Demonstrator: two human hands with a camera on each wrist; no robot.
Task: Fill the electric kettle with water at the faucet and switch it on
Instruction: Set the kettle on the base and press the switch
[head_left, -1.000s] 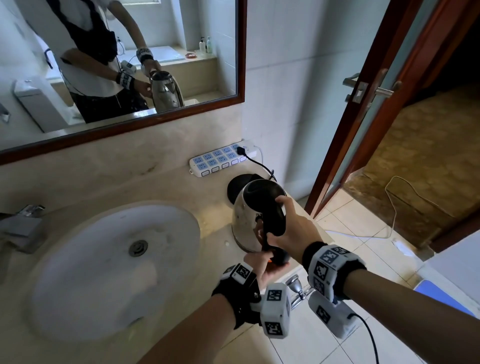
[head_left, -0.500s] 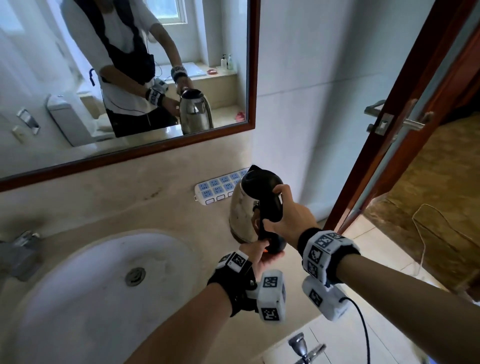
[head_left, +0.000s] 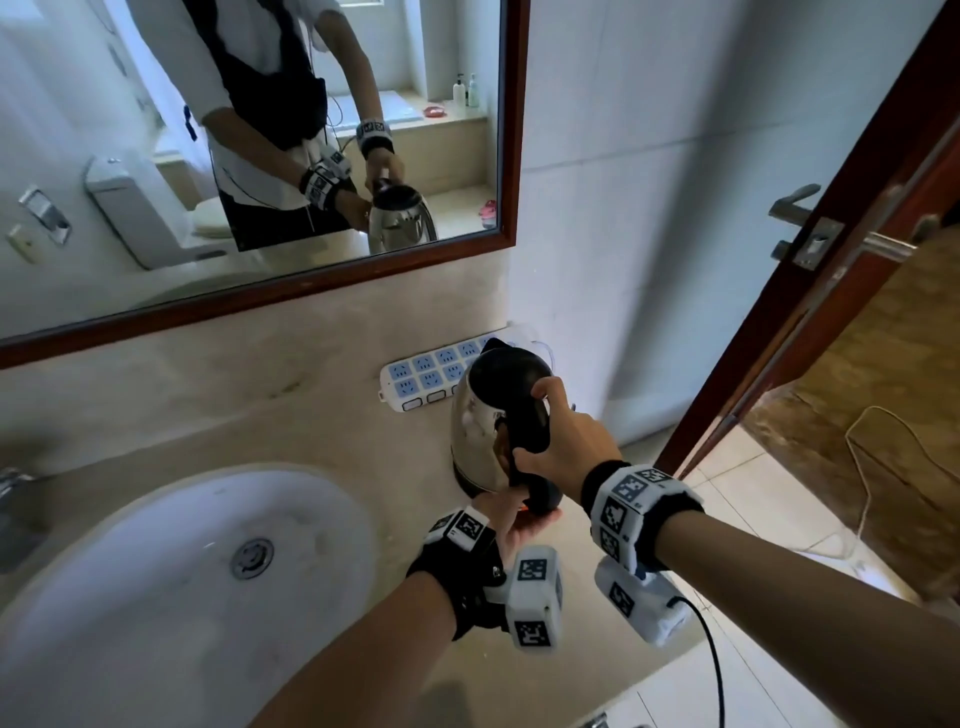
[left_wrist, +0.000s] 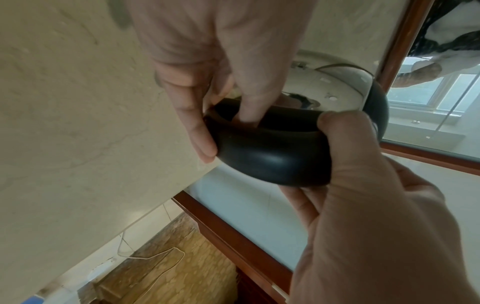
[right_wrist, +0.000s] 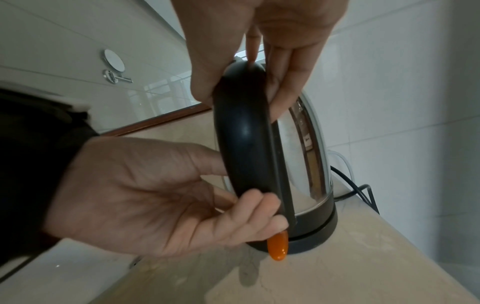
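Note:
A steel electric kettle (head_left: 478, 431) with a black lid and handle stands on its black base (right_wrist: 311, 240) on the beige counter, right of the sink. My right hand (head_left: 561, 441) grips the top of the handle (right_wrist: 241, 144), thumb up by the lid. My left hand (head_left: 511, 519) is at the handle's lower end, fingers curled round it. Its fingertips (right_wrist: 262, 205) sit just above the orange switch (right_wrist: 278, 246). The left wrist view shows one left finger (left_wrist: 246, 115) inside the handle loop.
A white and blue power strip (head_left: 426, 379) lies against the wall behind the kettle, and a black cord (right_wrist: 358, 191) runs from the base. The white sink (head_left: 156, 571) lies to the left, the faucet (head_left: 10, 483) at the far left edge. A wooden door (head_left: 831, 260) stands open on the right.
The kettle, held in front of its base a second ago, has moved back and now sits on it. Both hands have stayed on the handle.

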